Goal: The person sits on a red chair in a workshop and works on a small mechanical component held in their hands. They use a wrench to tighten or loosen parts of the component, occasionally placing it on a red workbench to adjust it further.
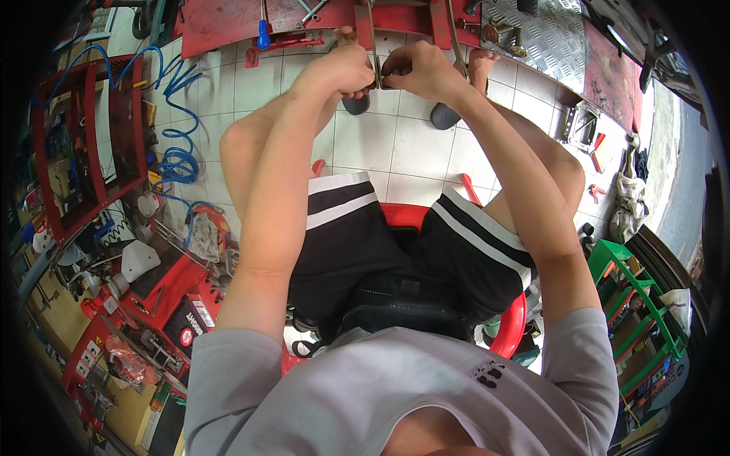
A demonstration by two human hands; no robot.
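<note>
Both hands meet at the near end of a thin, brownish metal bar that runs down from the red metal stand at the top. My left hand is closed, its fingers curled against the bar's left side. From the right, my right hand closes thumb and fingers in a pinch beside the same end. Something small and dark shows between the fingertips, too small to name. A second similar bar passes just beyond my right wrist.
A red work surface with a blue-handled screwdriver and wrenches lies at the far left. A chequered metal plate is far right. A coiled blue hose, red frame and green rack flank my red chair.
</note>
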